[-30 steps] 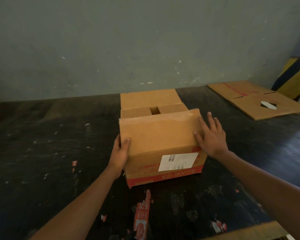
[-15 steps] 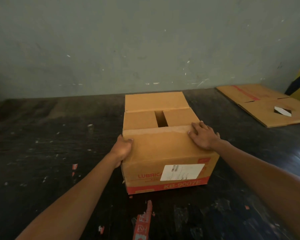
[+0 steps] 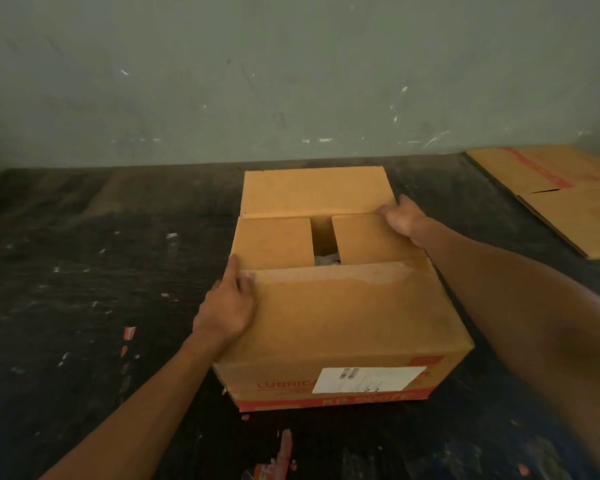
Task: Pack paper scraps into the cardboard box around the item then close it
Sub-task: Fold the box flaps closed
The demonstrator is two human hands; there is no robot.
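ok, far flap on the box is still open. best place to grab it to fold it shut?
Take the far flap by its free edge, the one nearest the wall, coming from its right corner where the right hand already sits. It lies folded back away from the person, hinged along the box top, so that edge gives the most leverage. The left hand is pressing the near flap down.

Scuffed grey-green wall (image 3: 291,74) behind dark, paint-flecked floor (image 3: 84,289), dim light.

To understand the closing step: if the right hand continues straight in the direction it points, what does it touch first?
The right hand points away from the person, so it would probably meet the open far flap of the cardboard box first; depth is uncertain.
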